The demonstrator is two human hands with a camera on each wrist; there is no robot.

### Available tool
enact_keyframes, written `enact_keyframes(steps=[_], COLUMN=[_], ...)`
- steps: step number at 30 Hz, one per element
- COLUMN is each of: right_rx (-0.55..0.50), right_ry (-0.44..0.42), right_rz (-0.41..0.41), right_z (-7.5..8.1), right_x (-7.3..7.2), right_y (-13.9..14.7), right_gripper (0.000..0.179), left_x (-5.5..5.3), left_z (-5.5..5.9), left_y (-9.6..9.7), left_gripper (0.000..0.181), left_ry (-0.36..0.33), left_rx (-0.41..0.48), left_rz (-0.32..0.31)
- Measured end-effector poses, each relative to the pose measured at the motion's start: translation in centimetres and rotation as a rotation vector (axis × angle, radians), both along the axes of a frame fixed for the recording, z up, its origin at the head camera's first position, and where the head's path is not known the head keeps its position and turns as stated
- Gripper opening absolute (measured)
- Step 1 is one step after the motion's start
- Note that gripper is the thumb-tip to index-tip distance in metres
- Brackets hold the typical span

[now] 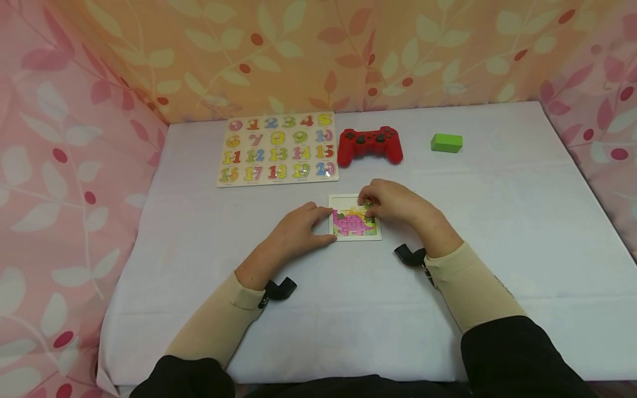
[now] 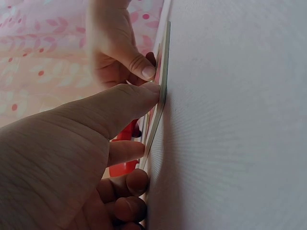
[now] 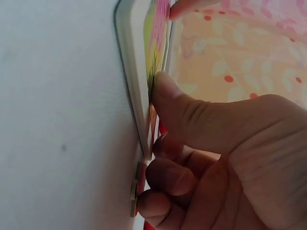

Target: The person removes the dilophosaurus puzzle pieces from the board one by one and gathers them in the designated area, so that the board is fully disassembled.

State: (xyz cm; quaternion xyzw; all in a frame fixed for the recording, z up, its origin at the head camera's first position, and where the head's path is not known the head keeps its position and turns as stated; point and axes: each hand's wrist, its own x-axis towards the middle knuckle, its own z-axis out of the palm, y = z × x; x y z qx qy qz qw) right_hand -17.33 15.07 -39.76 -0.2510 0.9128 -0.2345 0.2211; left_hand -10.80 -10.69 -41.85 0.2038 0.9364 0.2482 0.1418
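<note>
A small jigsaw puzzle [image 1: 352,225] with a pink dinosaur picture lies in a pale frame on the white table. My left hand [image 1: 303,231] rests at its left side, thumb at the near left corner and index finger higher along the edge. From the right, my right hand [image 1: 395,202] reaches over the frame and pinches a small greenish puzzle piece [image 1: 367,204] above the upper right of the picture; the fingers partly cover it. In the right wrist view the thumb [image 3: 175,103] meets the picture side of the puzzle, with the other fingers curled behind it.
Behind the puzzle lies a wooden number board [image 1: 277,148] with coloured numerals. A red game controller [image 1: 370,145] sits beside that board, and a green block [image 1: 447,142] stands farther right. Patterned cloth [image 1: 318,55] rises along the table's back and sides.
</note>
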Motion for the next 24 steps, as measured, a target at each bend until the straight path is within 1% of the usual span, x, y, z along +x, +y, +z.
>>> enact_keyframes(steps=[6, 10, 14, 18, 21, 24], right_rx=[0.017, 0.020, -0.005, -0.043, -0.066, -0.075], right_ry=[-0.027, -0.030, -0.031, -0.020, -0.016, -0.012], right_rz=[-0.023, -0.039, -0.050, -0.039, -0.049, -0.083], right_z=[-0.13, -0.05, 0.05, -0.06, -0.09, 0.05], right_x=[0.09, 0.26, 0.34, 0.13, -0.11, -0.20], right_y=[-0.16, -0.24, -0.20, 0.05, 0.26, 0.33], right_gripper=[0.019, 0.020, 0.019, 0.019, 0.025, 0.034], left_x=[0.05, 0.08, 0.07, 0.05, 0.04, 0.01], left_z=[0.04, 0.04, 0.02, 0.02, 0.02, -0.03], left_y=[0.00, 0.01, 0.06, 0.04, 0.02, 0.03], left_gripper=[0.068, 0.067, 0.067, 0.068, 0.068, 0.068], left_ry=[0.000, 0.003, 0.004, 0.003, 0.001, 0.001], left_rx=[0.001, 0.002, -0.001, 0.001, 0.005, 0.005], left_rz=[0.002, 0.004, 0.005, 0.003, 0.002, 0.003])
